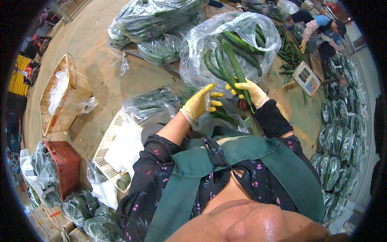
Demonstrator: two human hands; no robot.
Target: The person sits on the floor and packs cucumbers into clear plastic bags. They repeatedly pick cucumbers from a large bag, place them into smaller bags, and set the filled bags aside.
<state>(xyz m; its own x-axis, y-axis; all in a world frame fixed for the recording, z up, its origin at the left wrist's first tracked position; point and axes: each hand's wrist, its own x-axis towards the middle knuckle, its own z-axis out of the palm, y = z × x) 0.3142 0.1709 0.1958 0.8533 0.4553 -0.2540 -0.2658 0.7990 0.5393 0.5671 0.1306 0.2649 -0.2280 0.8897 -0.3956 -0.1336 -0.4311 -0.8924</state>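
My right hand (pixel 249 90), in a yellow-stained glove, grips the lower ends of long green cucumbers (pixel 234 62); how many it holds is unclear. Their tips point up over a large clear plastic bag (pixel 193 57), where more cucumbers (pixel 251 60) lie in the bag's wide mouth. To the left, my left hand (pixel 201 101) wears a similar glove, its fingers apart, beside a thin clear bag that hangs near the palm. Below the hands, partly covered by plastic, lie more cucumbers (pixel 225 116) close to my apron.
Bagged cucumbers (pixel 160 24) are heaped ahead. A white plastic basket (pixel 101 151) with white sheets stands left, beyond it a wooden crate (pixel 75 99) and a red crate (pixel 68 169). A digital scale display (pixel 306 78) stands right, near stacked packed bags (pixel 338 142). A person (pixel 320 30) bends at upper right.
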